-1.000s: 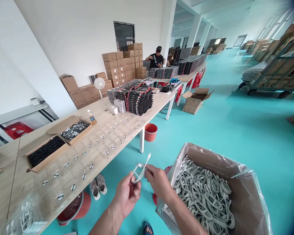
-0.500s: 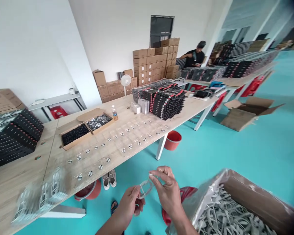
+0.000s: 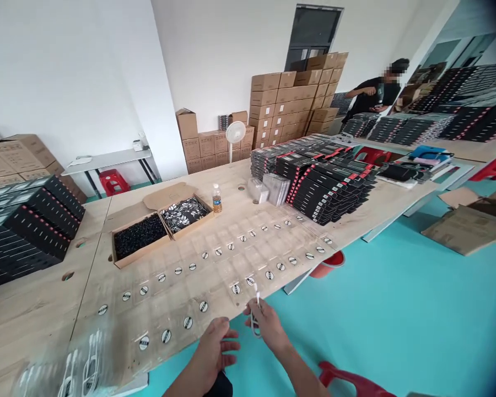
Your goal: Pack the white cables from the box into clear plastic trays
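Observation:
My right hand [image 3: 265,328] is closed on a small coiled white cable [image 3: 255,316], one end sticking up, just off the near edge of the wooden table [image 3: 45,300]. My left hand [image 3: 213,350] is beside it with its fingers spread, holding nothing. Rows of clear plastic trays with round stickers [image 3: 215,264] lie on the table right in front of both hands. Filled trays with white cables [image 3: 72,366] sit at the near left.
Two open cardboard boxes [image 3: 157,229] of dark parts and a water bottle [image 3: 217,198] stand behind the trays. Black packages are stacked at left [image 3: 25,223] and centre right [image 3: 322,176]. Another person [image 3: 374,94] works by stacked cartons [image 3: 289,105]. A red stool [image 3: 351,380] is near my right.
My view turned left from the carton of white cables to the table. My left hand let go of the cable and opened; my right hand carried the coiled cable toward the trays.

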The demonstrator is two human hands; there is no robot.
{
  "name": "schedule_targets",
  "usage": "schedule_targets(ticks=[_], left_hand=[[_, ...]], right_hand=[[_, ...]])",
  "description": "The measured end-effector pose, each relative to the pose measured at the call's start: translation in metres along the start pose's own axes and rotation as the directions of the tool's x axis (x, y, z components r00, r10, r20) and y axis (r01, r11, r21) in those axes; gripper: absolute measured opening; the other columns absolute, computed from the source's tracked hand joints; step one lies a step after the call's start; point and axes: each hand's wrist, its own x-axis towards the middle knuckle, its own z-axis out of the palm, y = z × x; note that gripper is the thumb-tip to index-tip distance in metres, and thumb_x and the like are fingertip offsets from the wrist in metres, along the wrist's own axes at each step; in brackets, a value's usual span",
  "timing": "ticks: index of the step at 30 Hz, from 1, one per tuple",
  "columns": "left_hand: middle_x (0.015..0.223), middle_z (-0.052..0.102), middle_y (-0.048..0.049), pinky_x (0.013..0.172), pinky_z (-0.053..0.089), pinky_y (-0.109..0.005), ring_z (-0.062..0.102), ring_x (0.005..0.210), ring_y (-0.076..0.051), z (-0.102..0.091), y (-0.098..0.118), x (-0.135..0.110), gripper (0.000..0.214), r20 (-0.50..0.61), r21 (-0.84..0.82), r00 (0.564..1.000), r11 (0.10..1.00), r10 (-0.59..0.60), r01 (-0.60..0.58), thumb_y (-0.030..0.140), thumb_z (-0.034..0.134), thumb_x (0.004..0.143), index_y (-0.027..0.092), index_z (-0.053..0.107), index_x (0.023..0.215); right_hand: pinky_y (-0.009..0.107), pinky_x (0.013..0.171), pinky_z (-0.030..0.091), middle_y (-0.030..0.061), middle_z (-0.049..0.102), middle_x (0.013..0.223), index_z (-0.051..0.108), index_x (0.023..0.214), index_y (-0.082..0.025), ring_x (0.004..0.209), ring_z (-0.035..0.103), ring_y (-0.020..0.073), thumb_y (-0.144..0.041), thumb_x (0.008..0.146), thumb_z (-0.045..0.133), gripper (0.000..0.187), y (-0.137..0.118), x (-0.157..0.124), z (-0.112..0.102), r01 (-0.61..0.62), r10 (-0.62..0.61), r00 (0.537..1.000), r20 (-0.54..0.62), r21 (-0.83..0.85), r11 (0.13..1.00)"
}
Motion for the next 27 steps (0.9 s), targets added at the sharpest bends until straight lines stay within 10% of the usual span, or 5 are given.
schedule_targets(ticks=[9, 14, 18, 22, 27], left_hand=[[0.088, 0.062, -0.0059, 0.063, 0.046, -0.025, 0.064, 0.079, -0.017, -0.039, 0.052, 0.079, 0.039, -0.164, 0.069, 0.986, 0.997, -0.02, 0.032, 0.034, 0.067, 0.074, 0.02, 0.048, 0.105], [0.123, 0.052, -0.011, 0.075, 0.047, -0.029, 0.053, 0.116, -0.024, -0.02, 0.061, 0.115, 0.081, -0.22, 0.096, 0.974, 0.995, 0.054, -0.033, 0.037, 0.072, 0.072, 0.03, 0.024, 0.137], [0.131, 0.046, -0.0118, 0.073, 0.051, -0.031, 0.065, 0.1, -0.023, 0.003, 0.08, 0.125, 0.104, -0.106, -0.008, 0.979, 0.984, 0.174, -0.176, 0.038, 0.075, 0.068, 0.041, 0.003, 0.144], [0.129, 0.049, -0.0115, 0.073, 0.053, -0.034, 0.068, 0.087, -0.021, 0.02, 0.108, 0.122, 0.077, -0.041, 0.004, 0.934, 0.935, 0.354, -0.354, 0.038, 0.072, 0.071, 0.037, 0.035, 0.138], [0.119, 0.057, -0.0133, 0.076, 0.055, -0.035, 0.06, 0.105, -0.029, 0.039, 0.141, 0.111, 0.024, 0.025, 0.037, 0.895, 0.894, 0.446, -0.447, 0.037, 0.076, 0.065, 0.015, 0.071, 0.07]], right_hand=[[0.035, 0.064, 0.044, 0.0034, 0.061, 0.064, 0.051, 0.073, -0.022, 0.067, 0.062, 0.0245, -0.054, 0.086, 0.034, 0.038, 0.045, 0.057, 0.021, 0.122, -0.113, 0.992, 0.048, -0.481, 0.868], [0.031, 0.066, 0.045, 0.0038, 0.066, 0.068, 0.053, 0.076, -0.023, 0.069, 0.064, 0.0214, -0.055, 0.09, 0.033, 0.041, 0.016, 0.047, 0.021, 0.12, -0.1, 0.993, 0.068, -0.487, 0.865], [0.03, 0.066, 0.046, 0.0031, 0.066, 0.065, 0.055, 0.074, -0.022, 0.067, 0.064, 0.0196, -0.057, 0.09, 0.036, 0.043, -0.027, 0.041, 0.015, 0.124, -0.054, 0.985, 0.163, -0.452, 0.883], [0.027, 0.056, 0.047, -0.0005, 0.063, 0.061, 0.052, 0.078, -0.021, 0.055, 0.063, 0.0163, -0.055, 0.087, 0.042, 0.036, -0.07, 0.059, 0.009, -0.036, 0.076, 0.98, 0.186, -0.21, 0.977], [0.022, 0.045, 0.04, -0.0021, 0.06, 0.066, 0.05, 0.074, -0.02, 0.046, 0.061, 0.0123, -0.042, 0.085, 0.046, 0.025, -0.109, 0.097, 0.004, -0.016, 0.068, 0.976, 0.205, -0.247, 0.969]])
